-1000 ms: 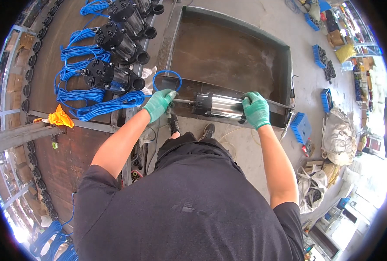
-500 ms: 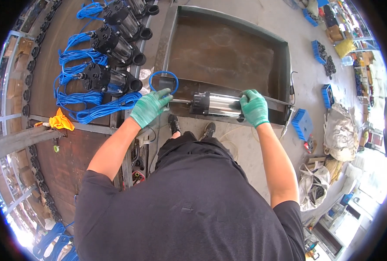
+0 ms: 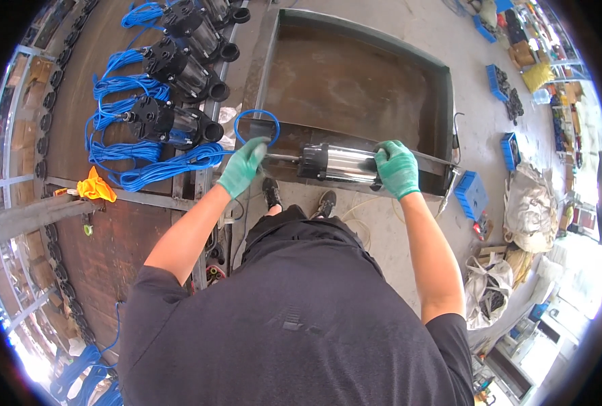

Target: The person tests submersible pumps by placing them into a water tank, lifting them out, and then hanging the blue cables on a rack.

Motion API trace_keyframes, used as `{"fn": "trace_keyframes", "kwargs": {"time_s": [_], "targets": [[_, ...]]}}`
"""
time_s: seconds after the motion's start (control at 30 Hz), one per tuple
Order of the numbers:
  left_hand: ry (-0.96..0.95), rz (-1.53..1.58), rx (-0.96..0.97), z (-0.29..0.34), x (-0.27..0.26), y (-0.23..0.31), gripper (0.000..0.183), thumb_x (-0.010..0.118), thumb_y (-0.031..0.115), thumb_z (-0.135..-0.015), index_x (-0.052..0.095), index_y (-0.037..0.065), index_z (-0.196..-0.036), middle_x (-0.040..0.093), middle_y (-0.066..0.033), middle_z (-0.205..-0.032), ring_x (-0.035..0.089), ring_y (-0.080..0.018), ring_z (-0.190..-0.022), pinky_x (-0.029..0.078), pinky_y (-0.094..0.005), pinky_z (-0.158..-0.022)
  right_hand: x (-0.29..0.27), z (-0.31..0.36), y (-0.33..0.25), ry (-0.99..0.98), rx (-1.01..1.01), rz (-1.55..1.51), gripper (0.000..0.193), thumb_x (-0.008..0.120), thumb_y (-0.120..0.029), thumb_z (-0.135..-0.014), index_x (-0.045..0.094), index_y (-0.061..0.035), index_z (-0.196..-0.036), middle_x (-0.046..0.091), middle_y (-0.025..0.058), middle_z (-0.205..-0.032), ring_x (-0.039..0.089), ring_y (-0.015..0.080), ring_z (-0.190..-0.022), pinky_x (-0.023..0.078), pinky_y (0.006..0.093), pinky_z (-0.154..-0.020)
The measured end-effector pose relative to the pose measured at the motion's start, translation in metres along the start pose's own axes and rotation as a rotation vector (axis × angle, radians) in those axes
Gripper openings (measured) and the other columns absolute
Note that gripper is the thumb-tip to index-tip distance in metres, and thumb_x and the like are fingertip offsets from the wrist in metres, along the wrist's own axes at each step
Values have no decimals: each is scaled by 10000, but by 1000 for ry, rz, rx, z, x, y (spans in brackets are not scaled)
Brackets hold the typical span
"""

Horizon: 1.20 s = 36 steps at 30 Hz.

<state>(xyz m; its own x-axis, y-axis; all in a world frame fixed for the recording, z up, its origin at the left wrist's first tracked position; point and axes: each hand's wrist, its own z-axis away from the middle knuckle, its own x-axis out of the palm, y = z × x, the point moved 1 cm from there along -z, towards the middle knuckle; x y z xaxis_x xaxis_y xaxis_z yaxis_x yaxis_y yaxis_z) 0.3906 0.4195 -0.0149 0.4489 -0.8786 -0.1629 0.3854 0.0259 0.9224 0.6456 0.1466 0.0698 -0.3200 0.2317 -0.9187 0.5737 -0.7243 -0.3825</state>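
Note:
A shiny steel pump motor (image 3: 345, 164) with a black end cap lies sideways across the near edge of a metal tank. From its left end sticks a thin shaft (image 3: 284, 158). My right hand (image 3: 398, 169), in a green glove, wraps round the motor's right end. At the shaft's left tip is my left hand (image 3: 242, 169), gloved too, its fingers bent together and slightly blurred; what lies between them is hidden. A blue cable loop (image 3: 257, 111) rises just beyond that hand, by a dark cylindrical part.
The wide metal tank (image 3: 450, 101) holds brownish liquid. On the bench at left stand several black-and-steel pumps (image 3: 172, 125) with coiled blue cables (image 3: 165, 169). An orange cloth (image 3: 96, 186) rests on the beam. Blue crates (image 3: 471, 193) and white sacks (image 3: 528, 203) are on the floor at right.
My left hand has turned and shifted slightly down at the shaft's end, its fingers now pointing more upward. My right hand and the motor have barely moved.

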Motion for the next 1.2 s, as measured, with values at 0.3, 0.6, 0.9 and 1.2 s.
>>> {"fn": "trace_keyframes", "kwargs": {"time_s": [0.3,0.6,0.9,1.2], "targets": [[-4,-28,-98,-9,4,-18,244,535,273,-1073,643,84,-1182,582,-7,-815,533,-79,-582,494,-244,-499,-2,-1,-2,3,-18,13,209,594,-196,-922,725,-52,-998,695,158,-1036,649,366,-991,514,458,-914],[88,349,-141,11,-31,-14,154,539,193,-1065,517,60,-1137,549,-23,-832,499,-81,-609,517,-276,-537,2,-1,3,0,-15,-16,229,594,-211,-927,727,-48,-1016,698,162,-1060,649,367,-1009,512,460,-918],[416,-8,372,-59,-75,-10,238,576,239,-1062,590,39,-1190,622,-4,-855,588,-84,-742,504,-258,-675,0,-1,-1,-5,-17,6,231,592,-213,-926,729,-53,-1021,700,166,-1044,648,372,-1004,512,463,-918],[487,836,-46,-50,-53,13,107,573,227,-1051,595,134,-1097,628,-5,-796,564,-104,-558,605,-346,-533,3,0,3,0,-13,-14,230,594,-214,-928,730,-55,-1026,700,162,-1049,650,365,-1007,512,463,-920]]}}
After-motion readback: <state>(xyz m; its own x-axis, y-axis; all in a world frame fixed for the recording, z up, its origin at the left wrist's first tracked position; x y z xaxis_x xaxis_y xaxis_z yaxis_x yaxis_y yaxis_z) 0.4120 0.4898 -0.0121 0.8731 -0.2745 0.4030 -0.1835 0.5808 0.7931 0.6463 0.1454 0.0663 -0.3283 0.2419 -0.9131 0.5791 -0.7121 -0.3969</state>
